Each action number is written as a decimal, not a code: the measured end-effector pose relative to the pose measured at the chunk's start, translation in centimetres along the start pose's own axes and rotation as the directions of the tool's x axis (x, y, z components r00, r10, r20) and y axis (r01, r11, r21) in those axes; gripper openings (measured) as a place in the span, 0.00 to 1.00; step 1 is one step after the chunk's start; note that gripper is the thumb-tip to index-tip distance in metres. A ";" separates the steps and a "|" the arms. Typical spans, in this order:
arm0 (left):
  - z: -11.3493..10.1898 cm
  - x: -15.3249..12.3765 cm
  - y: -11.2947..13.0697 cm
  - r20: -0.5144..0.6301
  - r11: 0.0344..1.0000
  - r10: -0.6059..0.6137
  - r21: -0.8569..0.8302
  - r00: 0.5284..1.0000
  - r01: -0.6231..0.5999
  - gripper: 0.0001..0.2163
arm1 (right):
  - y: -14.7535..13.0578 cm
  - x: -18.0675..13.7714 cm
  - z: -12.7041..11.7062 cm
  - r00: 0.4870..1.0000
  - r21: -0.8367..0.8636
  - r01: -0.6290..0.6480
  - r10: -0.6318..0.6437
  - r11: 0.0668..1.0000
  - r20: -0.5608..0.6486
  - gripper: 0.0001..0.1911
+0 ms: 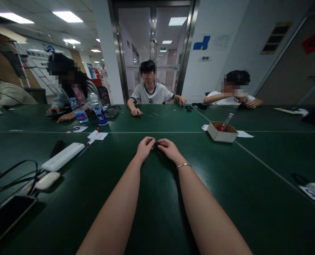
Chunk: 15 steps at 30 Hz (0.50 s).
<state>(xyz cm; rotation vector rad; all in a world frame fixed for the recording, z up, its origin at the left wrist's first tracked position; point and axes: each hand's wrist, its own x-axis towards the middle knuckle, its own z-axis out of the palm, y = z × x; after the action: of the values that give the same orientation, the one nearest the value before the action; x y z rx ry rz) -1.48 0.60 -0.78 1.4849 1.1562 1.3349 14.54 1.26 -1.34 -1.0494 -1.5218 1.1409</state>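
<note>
Both my arms reach forward over the dark green table [157, 184]. My left hand [146, 146] and my right hand [169, 148] nearly meet in the middle, low over the tabletop. Between their fingertips is a small black object [156, 144]; its kind is too small to make out. The fingers of each hand are pinched together on it from either side. A silver bracelet [184, 165] circles my right wrist.
A small open box [222, 136] holding a red-tipped tool stands right of my hands. Two water bottles [99, 109] stand left. Nearer lie a white power bank [63, 157], cables and a phone [10, 217]. Several people sit across the table.
</note>
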 end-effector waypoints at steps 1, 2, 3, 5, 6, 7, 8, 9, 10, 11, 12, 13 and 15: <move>-0.1 0.0 -0.2 -0.009 0.998 0.033 0.044 0.999 -0.033 0.08 | 0.0 0.0 0.3 0.999 -0.125 0.032 -0.034 0.992 -0.018 0.11; -0.1 0.1 -0.5 -0.016 0.993 0.069 0.099 0.998 -0.067 0.08 | 0.1 -0.1 0.6 0.997 -0.255 0.062 -0.073 0.965 -0.033 0.10; -0.1 0.1 -0.7 -0.015 0.984 0.096 0.149 0.995 -0.093 0.07 | 0.1 -0.2 0.8 0.993 -0.377 0.089 -0.113 0.922 -0.041 0.10; -0.1 0.2 -1.2 -0.003 0.978 0.087 0.192 0.996 -0.084 0.06 | 0.1 -0.3 1.2 0.982 -0.566 0.137 -0.185 0.813 -0.029 0.10; 0.0 0.3 -1.3 -0.003 0.983 0.049 0.178 0.999 -0.048 0.07 | 0.1 -0.4 1.4 0.978 -0.623 0.156 -0.210 0.767 -0.013 0.09; 0.1 0.3 -1.4 -0.003 0.989 -0.001 0.147 1.000 0.002 0.07 | 0.1 -0.5 1.5 0.975 -0.655 0.172 -0.224 0.736 0.004 0.08; 0.3 0.3 -1.3 -0.009 0.993 -0.054 0.109 0.999 0.054 0.07 | 0.1 -0.6 1.5 0.973 -0.673 0.186 -0.229 0.716 0.025 0.07; 0.4 0.3 -1.1 -0.018 0.992 -0.100 0.073 0.995 0.101 0.07 | 0.1 -0.7 1.6 0.972 -0.684 0.199 -0.230 0.702 0.046 0.06; 0.5 0.2 -0.8 -0.023 0.989 -0.139 0.043 0.990 0.139 0.07 | 0.0 -0.8 1.6 0.971 -0.690 0.208 -0.230 0.693 0.062 0.05; 0.5 0.1 -0.3 -0.022 0.985 -0.174 0.014 0.985 0.174 0.06 | -0.1 -1.0 1.6 0.971 -0.694 0.213 -0.230 0.687 0.071 0.04; 0.4 -0.1 0.2 -0.009 0.978 -0.210 -0.013 0.978 0.209 0.05 | -0.2 -1.1 1.5 0.971 -0.697 0.214 -0.228 0.685 0.075 0.04; 0.2 -0.4 0.8 0.008 0.969 -0.245 -0.036 0.970 0.245 0.04 | -0.3 -1.3 1.5 0.972 -0.696 0.213 -0.223 0.685 0.077 0.04; -0.8 -1.6 2.2 0.037 0.949 -0.308 -0.059 0.951 0.309 0.05 | -0.6 -1.7 1.4 0.974 -0.686 0.206 -0.212 0.697 0.077 0.05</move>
<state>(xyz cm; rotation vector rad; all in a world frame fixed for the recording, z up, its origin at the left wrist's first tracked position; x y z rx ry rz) -2.07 -1.49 0.98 1.2135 1.2578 1.1219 13.46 -0.71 -1.21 -1.3069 -2.0725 0.3744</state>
